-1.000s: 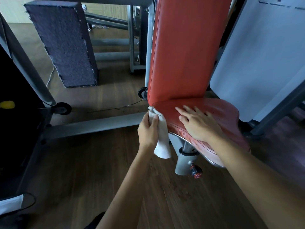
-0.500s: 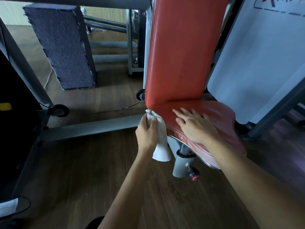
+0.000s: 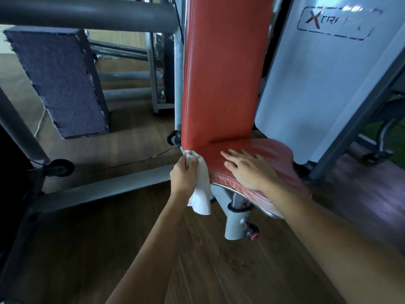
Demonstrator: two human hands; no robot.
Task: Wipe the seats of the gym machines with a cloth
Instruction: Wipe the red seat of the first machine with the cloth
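Gripping a white cloth (image 3: 200,187), the left hand (image 3: 184,175) presses it against the red seat (image 3: 271,150) corner; the right hand (image 3: 249,170) lies flat, fingers straight, on the seat.

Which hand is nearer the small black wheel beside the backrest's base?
Left. The left hand, gripping the cloth at the seat edge, is just below the wheel; the right hand lies flat on the seat, farther to the right.
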